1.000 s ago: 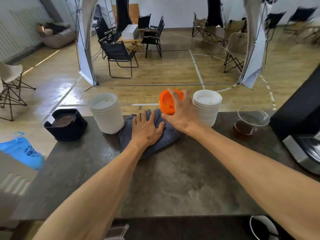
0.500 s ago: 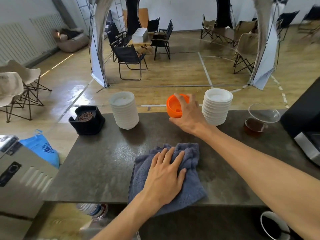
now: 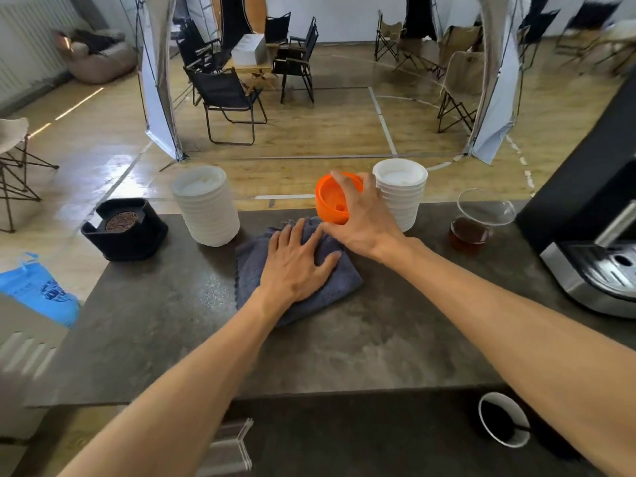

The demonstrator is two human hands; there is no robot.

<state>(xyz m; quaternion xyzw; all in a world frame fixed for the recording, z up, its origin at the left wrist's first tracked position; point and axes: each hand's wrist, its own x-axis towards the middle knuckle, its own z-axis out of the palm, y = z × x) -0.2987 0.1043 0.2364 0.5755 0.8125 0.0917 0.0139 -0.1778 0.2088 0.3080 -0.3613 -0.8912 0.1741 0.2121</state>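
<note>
Cloth: the grey cloth (image 3: 249, 270) lies on the counter (image 3: 378, 339) under the left hand, its far edge just below the right hand's grip.
Left hand: the left hand (image 3: 296, 263) lies flat with its fingers spread and straight, pressing the cloth down; it pinches nothing.
Cup: the orange cup (image 3: 328, 204) appears to be held clear of the counter, tipped so its mouth faces left, above the cloth's far edge.
Right hand: the right hand (image 3: 364, 218) has its fingers and thumb curled round the cup.
Doing it well: probably best to hold the cup high enough for the cloth to pass under it. Press with the whole palm so the cloth slides rather than bunches, and wipe the spot under the cup before setting it back.
Beside the grip: the right stack (image 3: 401, 197) of white lids stands just right of the gripping hand, so a wide swing could knock it. The left stack (image 3: 206, 208) stands left of the cloth, apart from it.
Further right: a glass jug (image 3: 478, 222) of dark liquid is well clear of the grip.
Hidden: the palm covers the cloth's middle and the right hand covers the cup's right side. Whether the cup's base touches the cloth cannot be told. The counter's wetness is hard to judge.
</note>
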